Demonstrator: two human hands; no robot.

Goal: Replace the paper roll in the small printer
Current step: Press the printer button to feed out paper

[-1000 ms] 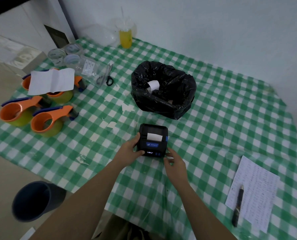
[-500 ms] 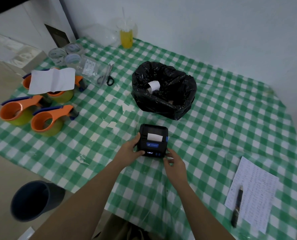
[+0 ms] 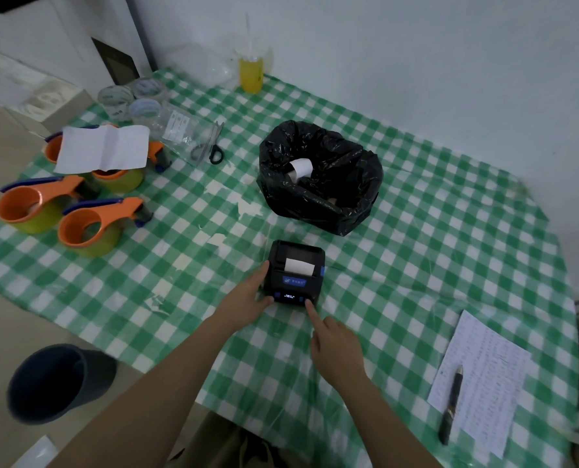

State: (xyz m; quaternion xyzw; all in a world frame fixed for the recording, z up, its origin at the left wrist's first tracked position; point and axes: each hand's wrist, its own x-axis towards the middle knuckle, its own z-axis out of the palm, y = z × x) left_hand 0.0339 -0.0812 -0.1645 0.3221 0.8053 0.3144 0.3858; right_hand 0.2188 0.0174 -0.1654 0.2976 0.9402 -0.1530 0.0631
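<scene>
Two hands: left hand [image 3: 247,300] fingers grip printer [image 3: 294,273]; right hand [image 3: 337,346] forefinger presses it; label unreadable.

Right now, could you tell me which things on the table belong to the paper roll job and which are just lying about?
In use: printer, left hand, right hand, bin bag holding a paper roll.

Lying about: tape dispensers, scissors, pen, written sheet, yellow cup.

Surface [image 3: 416,258]: green-and-white checked cloth. Printer [image 3: 296,275]: black, blue label and buttons, white paper showing. Bag [image 3: 318,197]: glossy black. Tape dispensers [image 3: 92,224]: orange with blue trim, on yellow-green rolls. Cup [image 3: 251,70]: yellow. Bin [image 3: 58,383]: dark grey-blue. Pen [image 3: 450,405]: black.
</scene>
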